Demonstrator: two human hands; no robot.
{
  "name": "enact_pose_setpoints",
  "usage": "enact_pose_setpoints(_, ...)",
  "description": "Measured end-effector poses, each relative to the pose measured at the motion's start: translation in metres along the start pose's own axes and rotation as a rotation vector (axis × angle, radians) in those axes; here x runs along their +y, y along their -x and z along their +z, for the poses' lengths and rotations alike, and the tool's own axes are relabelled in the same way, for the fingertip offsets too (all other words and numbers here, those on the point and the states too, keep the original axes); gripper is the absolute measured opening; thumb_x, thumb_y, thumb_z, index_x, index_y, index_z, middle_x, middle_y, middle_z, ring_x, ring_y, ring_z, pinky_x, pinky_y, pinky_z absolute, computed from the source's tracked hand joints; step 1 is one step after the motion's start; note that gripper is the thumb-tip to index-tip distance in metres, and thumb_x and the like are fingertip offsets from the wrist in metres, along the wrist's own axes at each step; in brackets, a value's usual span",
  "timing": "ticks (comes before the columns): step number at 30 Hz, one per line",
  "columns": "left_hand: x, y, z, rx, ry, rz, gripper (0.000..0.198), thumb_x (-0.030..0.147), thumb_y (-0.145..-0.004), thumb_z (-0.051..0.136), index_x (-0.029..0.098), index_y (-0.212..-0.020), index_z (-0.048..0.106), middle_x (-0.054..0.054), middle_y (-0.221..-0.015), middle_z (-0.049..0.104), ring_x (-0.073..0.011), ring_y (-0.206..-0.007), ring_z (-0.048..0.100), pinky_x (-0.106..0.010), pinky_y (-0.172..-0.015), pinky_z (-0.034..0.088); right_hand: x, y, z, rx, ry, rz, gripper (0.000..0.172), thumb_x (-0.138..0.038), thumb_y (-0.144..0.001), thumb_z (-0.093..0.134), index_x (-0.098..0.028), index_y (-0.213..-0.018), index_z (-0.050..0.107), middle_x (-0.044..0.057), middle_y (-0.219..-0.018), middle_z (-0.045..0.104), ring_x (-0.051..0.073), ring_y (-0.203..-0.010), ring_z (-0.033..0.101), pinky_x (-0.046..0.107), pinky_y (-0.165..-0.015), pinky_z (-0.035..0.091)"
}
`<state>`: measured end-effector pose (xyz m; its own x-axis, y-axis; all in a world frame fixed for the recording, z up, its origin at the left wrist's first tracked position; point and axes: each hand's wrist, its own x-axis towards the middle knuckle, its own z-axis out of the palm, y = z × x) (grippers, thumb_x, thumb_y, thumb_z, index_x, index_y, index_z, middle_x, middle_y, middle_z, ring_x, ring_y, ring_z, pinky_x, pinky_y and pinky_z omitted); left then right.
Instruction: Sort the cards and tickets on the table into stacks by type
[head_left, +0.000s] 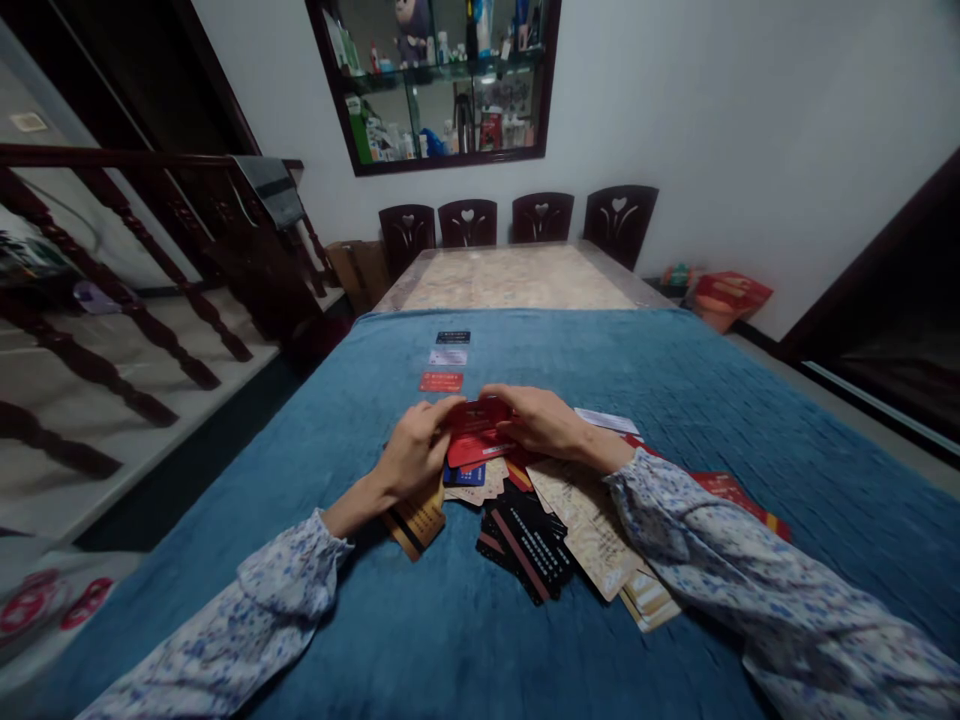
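Note:
Between my two hands a red card [480,440] is held up above a spread of cards, its face tilted toward me. My left hand [416,450] grips its left edge, and my right hand [544,425] pinches the right side. Under and around it lie a blue card [466,476], gold cards [420,522], black cards with stripes [529,545] and beige patterned cards [589,525]. Farther forward, three cards form a column: a red one [441,382], a pale one [448,357] and a dark one [453,338]. My right forearm partly covers the pile.
A blue cloth [337,620] covers the near part of the table; beyond it shows a marble-patterned tabletop [517,275]. Dark chairs [541,218] stand at the far end. More red cards [739,495] lie to the right. A wooden railing [112,290] runs along the left.

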<state>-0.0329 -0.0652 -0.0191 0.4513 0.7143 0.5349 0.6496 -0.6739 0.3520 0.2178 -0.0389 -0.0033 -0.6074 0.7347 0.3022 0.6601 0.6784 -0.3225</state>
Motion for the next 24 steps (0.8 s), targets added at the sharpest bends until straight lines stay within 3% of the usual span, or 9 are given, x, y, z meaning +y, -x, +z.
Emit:
enact_pose_setpoints(3, 0.001, -0.004, -0.001, 0.033, 0.055, -0.019, 0.042, 0.011, -0.09, 0.055, 0.022, -0.131, 0.062, -0.007, -0.114, 0.073, -0.0201, -0.099, 0.069, -0.037, -0.093, 0.057, -0.002, 0.001, -0.003, 0.012, -0.031, 0.003, 0.06, -0.012, -0.082, 0.067, -0.024, -0.139, 0.052, 0.01, -0.119, 0.072, 0.023, -0.102, 0.068, 0.033, -0.084, 0.048)
enact_pose_setpoints(8, 0.004, -0.012, -0.002, 0.038, 0.121, -0.079, 0.041, 0.014, -0.089, 0.056, 0.02, -0.129, 0.06, -0.006, -0.115, 0.074, -0.0178, -0.093, 0.071, -0.035, -0.091, 0.059, -0.001, 0.001, -0.003, 0.084, -0.015, 0.029, 0.049, -0.018, -0.085, 0.067, -0.017, -0.133, 0.054, 0.012, -0.111, 0.07, 0.024, -0.095, 0.066, 0.034, -0.082, 0.048)
enact_pose_setpoints(13, 0.002, -0.023, -0.006, -0.011, 0.135, -0.09, 0.04, 0.014, -0.088, 0.057, 0.02, -0.128, 0.06, -0.005, -0.114, 0.075, -0.0172, -0.091, 0.072, -0.034, -0.088, 0.06, 0.007, 0.002, -0.004, 0.209, 0.066, -0.095, 0.045, -0.018, -0.085, 0.066, -0.02, -0.129, 0.056, 0.013, -0.118, 0.062, 0.025, -0.101, 0.061, 0.038, -0.085, 0.051)
enact_pose_setpoints(18, -0.003, -0.032, -0.008, -0.026, 0.095, -0.008, 0.043, 0.012, -0.087, 0.061, 0.019, -0.129, 0.06, -0.009, -0.123, 0.071, -0.0229, -0.112, 0.067, -0.045, -0.103, 0.054, 0.013, 0.004, -0.01, 0.28, 0.148, -0.148, 0.047, -0.028, -0.085, 0.072, -0.019, -0.129, 0.059, 0.016, -0.124, 0.057, 0.029, -0.108, 0.054, 0.043, -0.089, 0.051)
enact_pose_setpoints(24, -0.01, -0.046, -0.007, -0.049, 0.03, 0.114, 0.051, 0.017, -0.087, 0.068, 0.02, -0.136, 0.057, -0.012, -0.126, 0.061, -0.0262, -0.119, 0.06, -0.049, -0.104, 0.053, 0.018, 0.0, -0.023, 0.244, 0.218, -0.155, 0.047, -0.033, -0.086, 0.073, -0.018, -0.129, 0.061, 0.016, -0.12, 0.059, 0.029, -0.105, 0.051, 0.043, -0.087, 0.05)
